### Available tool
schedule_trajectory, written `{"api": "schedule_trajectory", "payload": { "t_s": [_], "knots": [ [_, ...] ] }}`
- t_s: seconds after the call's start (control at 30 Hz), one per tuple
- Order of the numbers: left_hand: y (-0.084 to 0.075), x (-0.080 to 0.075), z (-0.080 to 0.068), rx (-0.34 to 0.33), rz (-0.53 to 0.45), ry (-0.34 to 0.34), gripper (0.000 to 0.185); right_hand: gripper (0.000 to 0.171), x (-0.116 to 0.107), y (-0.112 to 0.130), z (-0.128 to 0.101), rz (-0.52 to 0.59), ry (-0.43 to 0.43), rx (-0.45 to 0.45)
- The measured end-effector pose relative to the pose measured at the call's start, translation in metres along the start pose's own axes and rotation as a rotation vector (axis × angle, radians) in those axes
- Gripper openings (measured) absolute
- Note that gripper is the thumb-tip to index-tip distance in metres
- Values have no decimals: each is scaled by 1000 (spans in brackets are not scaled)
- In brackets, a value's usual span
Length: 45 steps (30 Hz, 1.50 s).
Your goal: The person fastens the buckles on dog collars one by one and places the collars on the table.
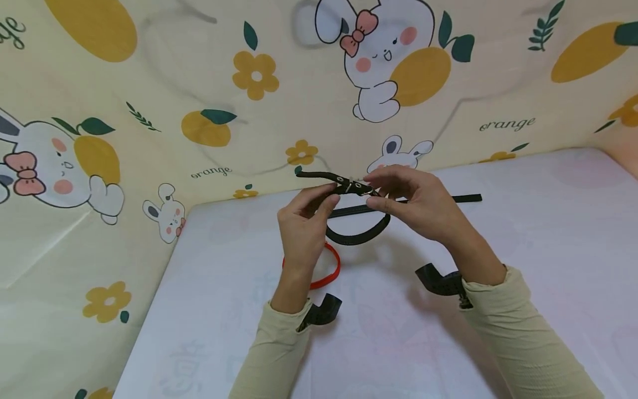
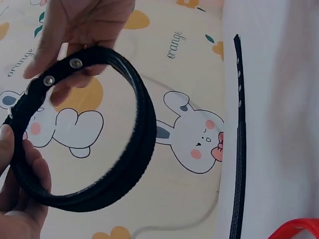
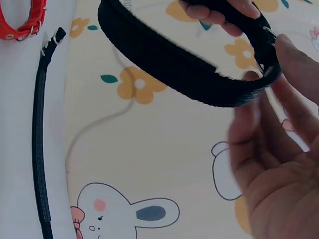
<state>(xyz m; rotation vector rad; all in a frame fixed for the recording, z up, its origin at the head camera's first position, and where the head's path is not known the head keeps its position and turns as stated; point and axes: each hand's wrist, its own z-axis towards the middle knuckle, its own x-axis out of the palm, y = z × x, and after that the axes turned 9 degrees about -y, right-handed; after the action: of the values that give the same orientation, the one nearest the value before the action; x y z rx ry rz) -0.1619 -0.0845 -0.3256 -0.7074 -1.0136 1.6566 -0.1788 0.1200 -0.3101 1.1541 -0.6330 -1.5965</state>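
Both hands hold up a black pet collar (image 2: 142, 144), bent into a ring above the table, with metal-rimmed holes along its strap. In the head view its lower curve (image 1: 356, 239) hangs below the fingers and its strap end (image 1: 314, 174) sticks out to the left. My left hand (image 1: 304, 224) pinches the strap on the left of the buckle area. On the other side, my right hand (image 1: 423, 202) grips the collar by the metal buckle (image 3: 269, 34) between thumb and fingers. The fingers partly cover the buckle.
A second black collar (image 1: 467, 198) lies stretched straight on the white table (image 1: 239, 332), behind the hands. A red collar (image 1: 335, 271), curled in a loop, sits below the left hand. Behind the table hangs a printed cloth (image 1: 279, 122) with rabbits and oranges.
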Motion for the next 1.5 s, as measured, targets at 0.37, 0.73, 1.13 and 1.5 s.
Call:
{"api": "schedule_trajectory", "payload": {
  "t_s": [0.37, 0.73, 1.13, 1.5],
  "knots": [
    [4, -4, 4, -175, 31, 100, 31, 31, -3, 0, 1, -17, -65, 50],
    [1, -7, 3, -154, 77, -3, 25, 31, -6, 2, 0, 14, -88, 88],
    [0, -8, 5, -207, 1, 34, 31, 30, -10, -1, 1, 31, -90, 61],
    [0, -7, 6, -285, -70, 50, 29, 32, -14, 0, 1, 16, -66, 73]
  ]
}}
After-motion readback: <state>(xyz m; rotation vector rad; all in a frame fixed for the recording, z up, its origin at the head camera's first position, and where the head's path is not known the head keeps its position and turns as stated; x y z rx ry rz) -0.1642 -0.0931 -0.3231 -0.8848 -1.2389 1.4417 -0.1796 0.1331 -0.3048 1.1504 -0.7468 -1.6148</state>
